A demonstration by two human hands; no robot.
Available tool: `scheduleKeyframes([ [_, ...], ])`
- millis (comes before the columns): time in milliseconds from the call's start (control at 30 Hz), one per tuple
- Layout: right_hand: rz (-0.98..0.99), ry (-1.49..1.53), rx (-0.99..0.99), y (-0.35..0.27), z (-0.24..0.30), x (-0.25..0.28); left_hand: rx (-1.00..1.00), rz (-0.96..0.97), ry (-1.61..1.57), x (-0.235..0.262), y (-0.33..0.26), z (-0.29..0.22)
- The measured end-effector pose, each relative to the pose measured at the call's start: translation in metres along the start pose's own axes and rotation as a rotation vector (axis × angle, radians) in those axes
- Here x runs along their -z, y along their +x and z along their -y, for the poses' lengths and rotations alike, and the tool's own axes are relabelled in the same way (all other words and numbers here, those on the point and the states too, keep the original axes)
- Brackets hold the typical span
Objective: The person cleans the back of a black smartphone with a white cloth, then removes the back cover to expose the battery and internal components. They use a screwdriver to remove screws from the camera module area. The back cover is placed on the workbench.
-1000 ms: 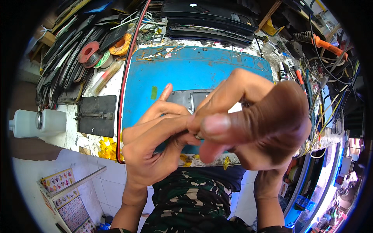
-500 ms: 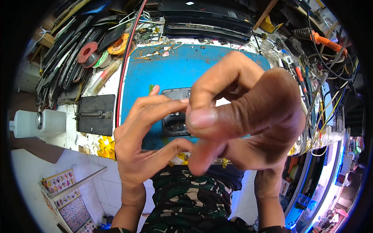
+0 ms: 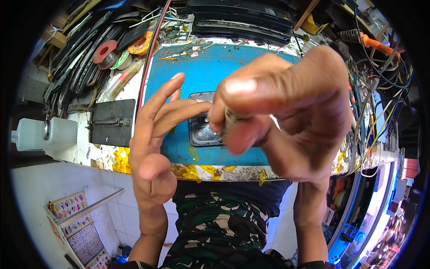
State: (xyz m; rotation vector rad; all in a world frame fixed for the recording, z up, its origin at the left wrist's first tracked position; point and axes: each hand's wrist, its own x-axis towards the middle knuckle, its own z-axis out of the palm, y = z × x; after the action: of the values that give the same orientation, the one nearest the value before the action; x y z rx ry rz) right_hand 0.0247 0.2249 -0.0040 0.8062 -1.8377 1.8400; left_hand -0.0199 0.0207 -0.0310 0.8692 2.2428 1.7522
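My right hand (image 3: 286, 112) is raised over the mat, thumb and fingers pinched together. Between them shows a small pale, rolled-looking piece (image 3: 229, 120), mostly covered and too blurred to name. My left hand (image 3: 154, 134) is open, fingers spread; one fingertip reaches to the right hand's fingertips, and whether it touches cannot be told. Beneath both hands a dark phone back cover (image 3: 193, 123) with a rounded camera area lies on the blue work mat (image 3: 179, 62). My right hand hides much of the cover.
Left of the mat are a black plate with a clamp bar (image 3: 112, 121), solder spools (image 3: 105, 54) and a white plastic bottle (image 3: 62, 132). Stacked dark panels (image 3: 242, 22) stand behind. At right lie tangled cables (image 3: 380, 116) and an orange-handled tool (image 3: 378, 45).
My left hand's fingers have spread and its thumb has drawn back from the right hand. My right hand has turned, showing the pale piece in its pinch. The view has shifted slightly.
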Motion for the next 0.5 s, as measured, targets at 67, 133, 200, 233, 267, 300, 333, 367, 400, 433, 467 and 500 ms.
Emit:
scheduleKeyframes([
  [67, -0.078, -0.020, 0.048, -0.002, -0.007, -0.005, -0.037, -0.055, -0.121, 0.003, -0.002, 0.005],
  [133, -0.088, -0.069, 0.089, -0.001, -0.010, -0.005, -0.092, 0.002, 0.047, 0.008, -0.001, 0.009],
  [200, 0.033, -0.182, 0.110, 0.001, -0.008, -0.001, -0.273, 0.031, 0.124, 0.011, 0.001, 0.014],
  [233, 0.044, -0.202, 0.118, 0.001, -0.007, 0.001, -0.315, 0.047, 0.164, 0.013, 0.002, 0.016],
  [267, 0.010, -0.220, 0.101, 0.000, -0.005, 0.002, -0.323, 0.033, 0.201, 0.011, 0.001, 0.018],
  [300, -0.027, -0.239, 0.071, -0.002, -0.002, 0.002, -0.333, 0.044, 0.271, 0.012, 0.001, 0.019],
  [333, -0.071, -0.265, 0.032, -0.004, -0.002, 0.000, -0.346, 0.053, 0.344, 0.012, 0.000, 0.019],
  [367, -0.115, -0.294, -0.019, -0.007, 0.000, -0.004, -0.339, 0.060, 0.353, 0.011, 0.000, 0.020],
  [400, -0.158, -0.312, -0.070, -0.009, 0.002, -0.008, -0.333, 0.067, 0.365, 0.010, -0.001, 0.020],
  [433, -0.205, -0.333, -0.121, -0.011, 0.003, -0.011, -0.328, 0.070, 0.384, 0.008, -0.001, 0.021],
  [467, -0.235, -0.324, -0.156, -0.013, 0.004, -0.016, -0.321, 0.064, 0.355, 0.007, -0.002, 0.021],
  [500, -0.279, -0.323, -0.194, -0.014, 0.007, -0.021, -0.316, 0.054, 0.332, 0.006, -0.003, 0.021],
])
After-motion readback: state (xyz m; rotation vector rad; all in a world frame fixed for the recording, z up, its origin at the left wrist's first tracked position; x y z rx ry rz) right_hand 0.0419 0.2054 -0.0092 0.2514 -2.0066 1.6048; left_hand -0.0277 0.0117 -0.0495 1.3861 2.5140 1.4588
